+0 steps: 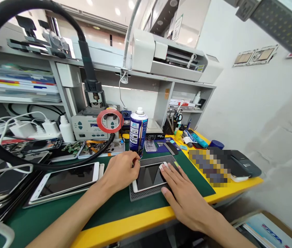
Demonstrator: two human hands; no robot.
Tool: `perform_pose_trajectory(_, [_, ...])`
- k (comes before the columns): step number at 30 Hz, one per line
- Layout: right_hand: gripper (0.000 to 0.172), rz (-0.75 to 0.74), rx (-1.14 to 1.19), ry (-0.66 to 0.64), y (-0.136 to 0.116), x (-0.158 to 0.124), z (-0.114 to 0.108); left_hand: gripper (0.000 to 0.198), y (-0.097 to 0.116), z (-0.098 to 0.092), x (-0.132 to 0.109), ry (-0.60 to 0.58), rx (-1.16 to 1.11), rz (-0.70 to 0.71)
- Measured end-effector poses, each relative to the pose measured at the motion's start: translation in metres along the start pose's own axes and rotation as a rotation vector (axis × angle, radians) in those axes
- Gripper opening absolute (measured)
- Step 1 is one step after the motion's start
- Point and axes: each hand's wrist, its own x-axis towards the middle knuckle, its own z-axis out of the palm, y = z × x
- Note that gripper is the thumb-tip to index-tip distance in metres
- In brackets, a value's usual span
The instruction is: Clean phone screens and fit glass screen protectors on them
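A white-framed smartphone [149, 176] with a dark screen lies face up on a grey perforated mat [146, 196]. My left hand [122, 169] is at the phone's left end, its fingers curled in a pinch. Whatever those fingertips hold, if anything, is hidden. Across the phone's right end lies my right hand [180, 187], fingers stretched out and flat. A small white bit [163, 166] shows under its fingertips; I cannot make out what it is. Just behind my left hand stands a blue-and-white spray can [138, 132].
Left of my hands lies another white phone [68, 181], beside a stack of phones [3, 186]. Behind are open phone parts [100, 148], a grey control unit [89, 127] and a red tape roll [109, 120]. A thick black hose [81, 27] arches over the left side.
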Motion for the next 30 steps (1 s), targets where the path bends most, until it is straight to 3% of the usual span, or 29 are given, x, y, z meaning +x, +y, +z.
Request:
perform_pose_trajectory(6, [0.067,0.092,-0.077,-0.027,-0.002,0.024,0.002,0.031,0.002,-0.004,0.0,0.011,0.019,-0.004])
perform_pose_trajectory(15, [0.077,-0.071,0.178,-0.113,-0.08,0.044,0.005,0.029,-0.003,-0.003,0.002,0.036,0.038,-0.033])
perform_pose_trajectory(18, [0.076,-0.113,0.249,-0.147,-0.092,0.042,0.002,0.028,-0.004,-0.003,0.002,0.035,0.044,-0.036])
perform_pose_trajectory(24, [0.07,-0.147,0.213,-0.189,-0.078,0.022,0.0,0.029,-0.004,-0.004,0.002,0.048,0.045,-0.037])
perform_pose_trajectory(30, [0.064,-0.103,-0.014,-0.104,-0.05,-0.009,0.006,0.029,-0.006,-0.004,0.003,0.061,0.03,-0.029])
